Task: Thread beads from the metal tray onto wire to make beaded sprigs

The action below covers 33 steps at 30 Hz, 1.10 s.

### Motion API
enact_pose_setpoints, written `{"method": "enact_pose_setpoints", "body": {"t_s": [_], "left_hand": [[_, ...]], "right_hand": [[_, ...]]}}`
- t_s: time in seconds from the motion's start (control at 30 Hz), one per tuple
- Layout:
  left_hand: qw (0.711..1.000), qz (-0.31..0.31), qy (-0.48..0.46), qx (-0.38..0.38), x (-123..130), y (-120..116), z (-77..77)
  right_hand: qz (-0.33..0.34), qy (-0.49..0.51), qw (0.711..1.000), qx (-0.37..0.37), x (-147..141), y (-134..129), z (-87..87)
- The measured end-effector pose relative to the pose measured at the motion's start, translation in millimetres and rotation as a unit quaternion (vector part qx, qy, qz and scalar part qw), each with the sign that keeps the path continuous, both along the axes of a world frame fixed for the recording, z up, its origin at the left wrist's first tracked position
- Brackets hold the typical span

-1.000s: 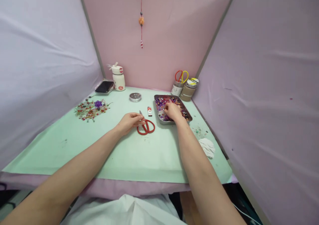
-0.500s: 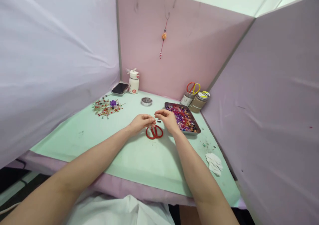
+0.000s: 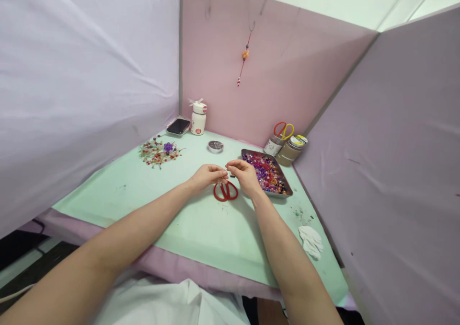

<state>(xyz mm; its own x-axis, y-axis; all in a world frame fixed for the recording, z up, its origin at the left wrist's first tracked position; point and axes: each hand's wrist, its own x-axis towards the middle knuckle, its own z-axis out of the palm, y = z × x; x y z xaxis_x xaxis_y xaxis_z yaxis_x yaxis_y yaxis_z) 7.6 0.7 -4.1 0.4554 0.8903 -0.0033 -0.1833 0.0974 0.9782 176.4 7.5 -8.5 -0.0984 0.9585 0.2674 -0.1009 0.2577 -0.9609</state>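
Note:
My left hand (image 3: 209, 177) and my right hand (image 3: 245, 175) meet fingertip to fingertip over the middle of the table. Both are closed in a pinch, and whatever sits between the fingers is too small to make out. Just below them lie red-handled scissors (image 3: 225, 191), their blades partly hidden behind my fingers. Right beside my right hand stands a dark metal tray (image 3: 283, 193) heaped with purple, red and amber beads (image 3: 264, 171). A small round container (image 3: 215, 146) rests beyond my hands.
At the left lies a pile of beaded strands (image 3: 158, 155). A phone (image 3: 178, 126) and white bottle (image 3: 198, 119) stand behind it. Back right are a tin with scissors (image 3: 275, 144) and a jar (image 3: 292, 151). A white cloth (image 3: 311, 242) lies right; a beaded string (image 3: 245, 55) hangs on the wall.
The view has shifted slightly, so everything sits a little further right in it. My right fingertips have come closer to my left ones. Both hands stay pinched.

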Motion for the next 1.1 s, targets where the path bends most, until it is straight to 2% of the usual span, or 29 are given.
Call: {"method": "enact_pose_setpoints", "body": {"t_s": [0.63, 1.1], "left_hand": [[1.000, 0.000, 0.006, 0.008, 0.0, -1.4, 1.4], [1.000, 0.008, 0.014, 0.006, 0.6, -3.2, 4.4]], "right_hand": [[-0.012, 0.002, 1.000, 0.016, -1.9, -2.8, 1.9], [0.018, -0.013, 1.000, 0.014, -1.9, -5.3, 3.9]]}}
